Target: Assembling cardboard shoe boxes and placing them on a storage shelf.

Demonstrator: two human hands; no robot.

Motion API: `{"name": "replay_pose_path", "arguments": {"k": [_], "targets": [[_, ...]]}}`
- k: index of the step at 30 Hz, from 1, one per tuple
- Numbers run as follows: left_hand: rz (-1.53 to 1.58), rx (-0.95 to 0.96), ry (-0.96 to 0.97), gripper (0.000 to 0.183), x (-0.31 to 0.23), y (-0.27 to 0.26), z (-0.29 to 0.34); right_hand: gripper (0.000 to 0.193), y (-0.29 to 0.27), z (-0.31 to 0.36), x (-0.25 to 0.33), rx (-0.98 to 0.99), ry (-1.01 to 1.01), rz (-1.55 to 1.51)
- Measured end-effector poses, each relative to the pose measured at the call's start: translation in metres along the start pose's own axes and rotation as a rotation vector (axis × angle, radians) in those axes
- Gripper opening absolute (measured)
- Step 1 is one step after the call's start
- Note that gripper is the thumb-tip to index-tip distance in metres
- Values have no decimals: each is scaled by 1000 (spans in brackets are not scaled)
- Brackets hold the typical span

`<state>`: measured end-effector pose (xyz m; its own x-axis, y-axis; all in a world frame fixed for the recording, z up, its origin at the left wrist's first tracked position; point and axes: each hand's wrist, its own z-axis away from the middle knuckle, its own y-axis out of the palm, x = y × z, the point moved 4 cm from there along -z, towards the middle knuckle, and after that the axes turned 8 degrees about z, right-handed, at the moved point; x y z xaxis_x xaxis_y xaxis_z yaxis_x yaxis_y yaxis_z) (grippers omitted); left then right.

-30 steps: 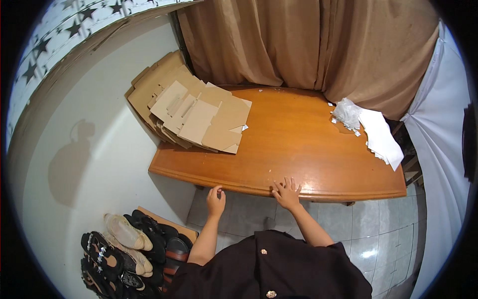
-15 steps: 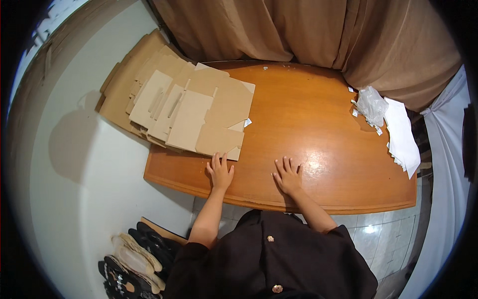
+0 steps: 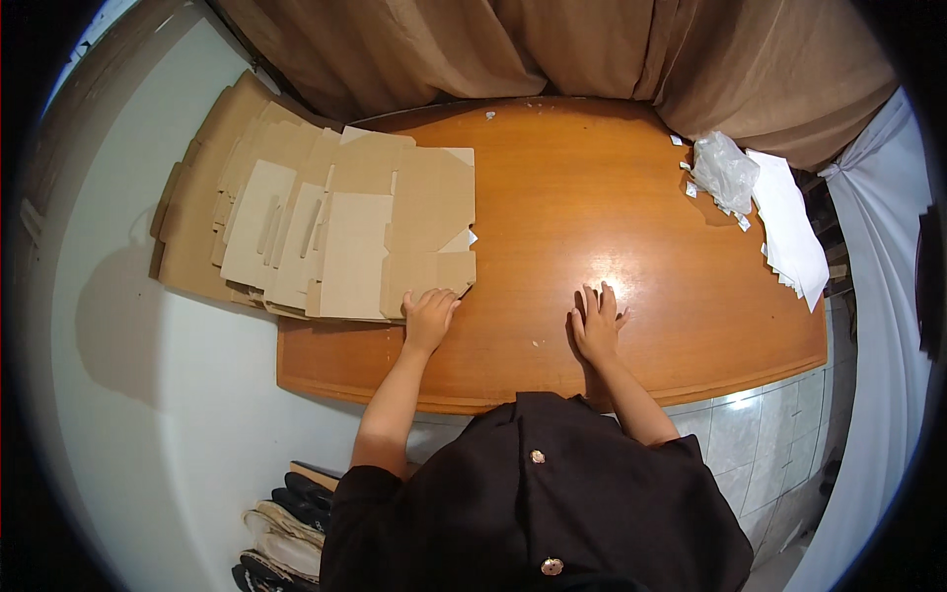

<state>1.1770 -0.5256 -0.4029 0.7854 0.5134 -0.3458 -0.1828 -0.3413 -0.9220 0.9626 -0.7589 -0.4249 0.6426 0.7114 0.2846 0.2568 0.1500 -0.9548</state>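
A stack of flat, die-cut cardboard boxes [image 3: 345,227] lies overlapped on the left of the wooden table [image 3: 533,217]. At its near right corner, my left hand [image 3: 429,321] touches the edge with fingers apart and slightly bent over the top sheet. Whether the thumb reaches under the cardboard cannot be made out. My right hand [image 3: 598,331] is to the right, over the bare wood near the front edge, its fingers spread and nothing in them. A shadow falls beside it.
A crumpled clear plastic bag [image 3: 725,173] and white paper sheets [image 3: 789,222] lie at the far right, with small white scraps around them. Brown curtains [image 3: 582,49] hang behind the table. A white wall [image 3: 178,395] borders the left, with shoes [image 3: 286,533] on the floor below.
My left hand has moved up onto the cardboard's near edge. My right hand has shifted right and away from the left one. The whole view has turned slightly.
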Motion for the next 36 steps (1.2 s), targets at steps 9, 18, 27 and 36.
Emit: {"name": "replay_pose_path", "arguments": {"k": [9,18,27,36], "targets": [[361,-874,51,28,-41,-114,-28,52,-18,0,-13,-135,131,-184],[1105,-990,-14,48,-75,-143,-17,27,-68,-11,-66,-429,222,-855],[1387,-519,41,48,-143,-65,6,66,-115,5,-176,-281,574,-1580],[1284,-638,15,45,-156,-64,-7,65,-128,35,-150,-366,629,-1786]]}}
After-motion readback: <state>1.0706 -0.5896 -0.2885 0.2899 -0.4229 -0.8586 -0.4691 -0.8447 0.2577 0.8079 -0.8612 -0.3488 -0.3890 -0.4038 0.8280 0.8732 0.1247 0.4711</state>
